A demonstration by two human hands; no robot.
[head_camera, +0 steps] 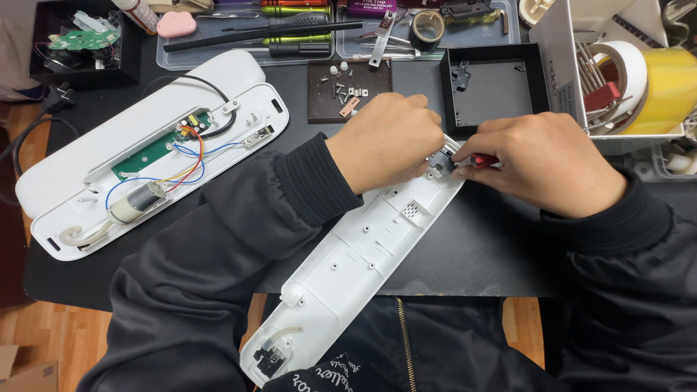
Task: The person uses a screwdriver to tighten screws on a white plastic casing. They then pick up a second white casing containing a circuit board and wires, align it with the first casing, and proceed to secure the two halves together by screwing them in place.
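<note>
- Far left of the long white casing half (363, 254): its opened mate, a white housing (152, 152) with green circuit board (149, 154), small motor (136, 202) and red, blue and yellow wires laid bare; nothing covering them, so a sliding sleeve could well snag a wire and tear a solder joint.
- Above the casing half, toward the back: shallow brown tray (350, 88) of loose screws and small metal bits; close behind the left hand, so a backward nudge of the knuckles might tip or scatter them across the black worktop (479, 247).
- Left hand (388, 141): curled down over the upper end of the casing half, fingers together and pressing it; whether anything is pinched beneath, cannot tell.
- Casing half itself: lying slantwise, upper end on the worktop, lower end overhanging the near edge above the lap; held only at the top, so likely to pivot or slip off if the press eases.
- Right hand (544, 163): just right of that upper end, fingers clamped on a red-handled tool (485, 159), tip at a small dark part (444, 164); a slip could gouge plastic or jab the left fingers, touching close by.
- Right of the casing half, farther back: empty black box (494, 87), then rolls of tape (646, 80).
</note>
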